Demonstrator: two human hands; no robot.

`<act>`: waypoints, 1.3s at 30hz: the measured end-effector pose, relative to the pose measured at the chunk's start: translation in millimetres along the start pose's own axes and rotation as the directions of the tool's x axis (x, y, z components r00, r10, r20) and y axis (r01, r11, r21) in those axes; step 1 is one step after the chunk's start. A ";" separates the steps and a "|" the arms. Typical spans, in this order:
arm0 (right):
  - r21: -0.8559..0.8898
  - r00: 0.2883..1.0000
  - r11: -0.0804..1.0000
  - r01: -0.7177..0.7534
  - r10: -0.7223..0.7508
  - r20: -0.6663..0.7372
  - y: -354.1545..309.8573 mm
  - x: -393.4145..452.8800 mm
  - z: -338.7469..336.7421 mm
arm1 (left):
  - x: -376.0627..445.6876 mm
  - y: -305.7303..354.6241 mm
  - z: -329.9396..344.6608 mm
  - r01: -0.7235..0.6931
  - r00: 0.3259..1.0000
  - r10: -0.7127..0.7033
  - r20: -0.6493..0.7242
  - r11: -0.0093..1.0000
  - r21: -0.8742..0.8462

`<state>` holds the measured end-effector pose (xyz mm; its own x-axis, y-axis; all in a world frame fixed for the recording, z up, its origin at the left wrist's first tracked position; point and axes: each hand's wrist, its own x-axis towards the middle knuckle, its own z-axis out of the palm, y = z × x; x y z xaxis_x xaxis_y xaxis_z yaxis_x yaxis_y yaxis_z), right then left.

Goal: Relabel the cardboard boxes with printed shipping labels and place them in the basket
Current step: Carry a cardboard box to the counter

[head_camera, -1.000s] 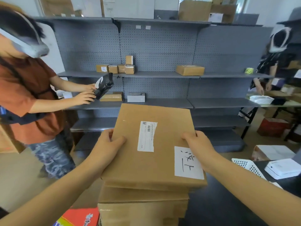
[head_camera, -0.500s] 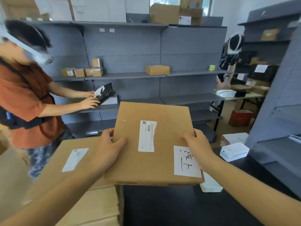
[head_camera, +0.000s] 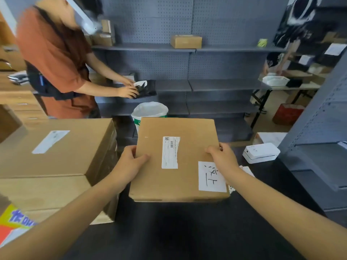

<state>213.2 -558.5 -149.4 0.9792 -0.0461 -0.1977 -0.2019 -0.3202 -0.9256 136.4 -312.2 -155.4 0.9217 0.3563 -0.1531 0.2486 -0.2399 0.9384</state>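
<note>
**Both hands clamp a flat box over the dark table**

Fingers of the left hand [head_camera: 129,163] curl around the left edge of the flat cardboard box [head_camera: 178,160], thumb pressed on its top face; the right hand [head_camera: 222,156] mirrors this on the right edge, thumb on top and the other fingers wrapped out of sight beneath. Both hands are closed on the box, which sits between them above the black table [head_camera: 178,231]; whether its underside touches the table cannot be told from this angle.

Between the two thumbs lies a white shipping label [head_camera: 170,152] with a barcode, its right edge torn. Just below the right hand, at the box's near right corner, is a white paper square [head_camera: 212,176] with handwritten characters.

Left of the left hand stands a stack of larger cardboard boxes [head_camera: 56,166], the top one carrying its own white label [head_camera: 50,141]. Right of the right hand, near but apart, rests a small white label printer [head_camera: 261,153] on the table.

Beyond the fingertips, a white-lined bin [head_camera: 150,111] peeks over the box's far edge. Farther back, a person in a rust shirt [head_camera: 54,59] handles a black package [head_camera: 145,88] at the grey shelving [head_camera: 187,62], where a small brown box [head_camera: 186,41] sits on a shelf.
</note>
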 end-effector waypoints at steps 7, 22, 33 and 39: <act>-0.058 0.985 0.989 -0.134 0.139 0.102 72.4 37.6 34.3 | 29.5 -74.1 21.0 0.204 0.977 -0.204 0.057 0.979 0.010; -0.270 0.905 0.925 -0.268 0.338 0.259 178.8 85.7 69.2 | 45.6 -172.8 63.7 0.506 0.862 -0.505 0.043 0.862 -0.016; -0.301 0.884 0.900 -0.314 0.393 0.252 210.8 85.1 74.5 | 37.5 -211.0 82.0 0.555 0.828 -0.550 0.108 0.831 -0.021; -0.619 0.971 0.753 0.226 -0.127 0.201 198.5 67.0 87.0 | 39.8 -213.0 89.6 0.550 0.835 -0.548 0.044 0.832 -0.077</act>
<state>236.9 -542.8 -374.5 0.9727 0.1857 -0.1391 0.0823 -0.8366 -0.5415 146.8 -327.9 -389.1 0.6470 0.3889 -0.6558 0.6906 0.0656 0.7203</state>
